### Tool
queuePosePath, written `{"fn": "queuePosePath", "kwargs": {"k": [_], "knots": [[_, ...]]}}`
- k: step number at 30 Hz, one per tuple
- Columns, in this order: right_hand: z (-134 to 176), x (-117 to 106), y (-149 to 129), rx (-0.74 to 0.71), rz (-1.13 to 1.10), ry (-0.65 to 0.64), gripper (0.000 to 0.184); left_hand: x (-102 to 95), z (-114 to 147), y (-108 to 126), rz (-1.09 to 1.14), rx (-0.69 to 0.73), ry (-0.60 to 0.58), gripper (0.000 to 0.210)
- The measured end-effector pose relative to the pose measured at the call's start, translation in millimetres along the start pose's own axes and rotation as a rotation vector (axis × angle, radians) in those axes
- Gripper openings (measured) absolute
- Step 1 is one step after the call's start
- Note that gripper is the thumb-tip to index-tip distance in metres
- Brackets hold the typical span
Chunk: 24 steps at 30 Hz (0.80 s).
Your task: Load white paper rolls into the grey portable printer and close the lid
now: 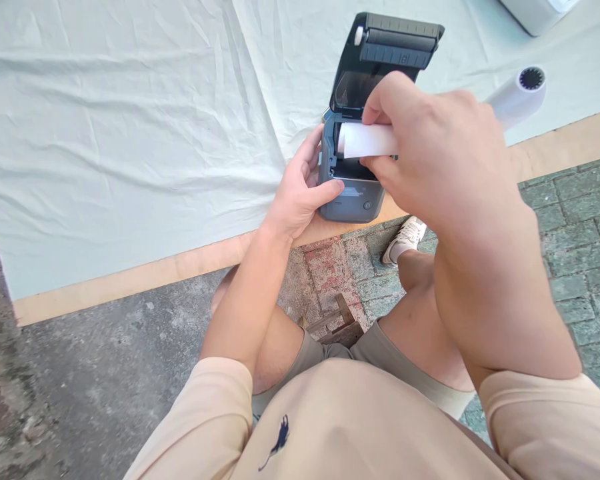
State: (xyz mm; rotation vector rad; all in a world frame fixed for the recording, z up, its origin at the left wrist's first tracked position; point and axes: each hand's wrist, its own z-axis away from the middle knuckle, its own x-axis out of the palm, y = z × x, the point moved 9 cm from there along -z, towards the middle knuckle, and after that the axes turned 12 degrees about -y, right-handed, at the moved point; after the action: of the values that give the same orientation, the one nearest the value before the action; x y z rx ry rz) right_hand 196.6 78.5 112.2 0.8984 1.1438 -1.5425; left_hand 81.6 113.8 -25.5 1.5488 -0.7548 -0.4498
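Note:
A dark grey portable label printer (353, 207) stands at the table's front edge, its lid (365, 73) swung up and its paper bay exposed. My left hand (305, 183) grips the printer's left side, the thumb lying over the front face near the bay. Between the thumb and fingers of my right hand (430, 140) is a white paper roll (367, 140). The roll lies across the opening of the bay, its left end inside the printer's outline. My right hand hides the roll's right end and part of the bay.
A pale cloth (130, 133) with wrinkles covers the table, leaving a bare wooden edge (130, 277) in front. Right of my right hand lies a white cylindrical object (520, 97) with a dark toothed opening. A white device (537, 13) is partly visible at the top right.

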Motion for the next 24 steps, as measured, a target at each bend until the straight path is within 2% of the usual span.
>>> {"fn": "queuePosePath", "kwargs": {"k": [6, 11, 18, 24], "knots": [[-4.6, 3.6, -7.3, -0.082, 0.009, 0.037, 0.037, -0.9, -0.3, 2.3, -0.025, 0.020, 0.024, 0.110], [-9.3, 4.4, -5.5, -0.183, -0.059, 0.101, 0.020, -2.2, 0.2, 0.9, -0.018, 0.023, 0.029, 0.110], [-4.1, -2.7, 1.4, -0.099, -0.055, 0.103, 0.026, -0.4, -1.7, 0.3, -0.024, 0.039, 0.003, 0.113], [-2.3, 1.3, 1.1, -0.043, -0.037, 0.079, 0.026, 1.6, -1.0, 2.5, -0.054, 0.060, -0.017, 0.107]]}}
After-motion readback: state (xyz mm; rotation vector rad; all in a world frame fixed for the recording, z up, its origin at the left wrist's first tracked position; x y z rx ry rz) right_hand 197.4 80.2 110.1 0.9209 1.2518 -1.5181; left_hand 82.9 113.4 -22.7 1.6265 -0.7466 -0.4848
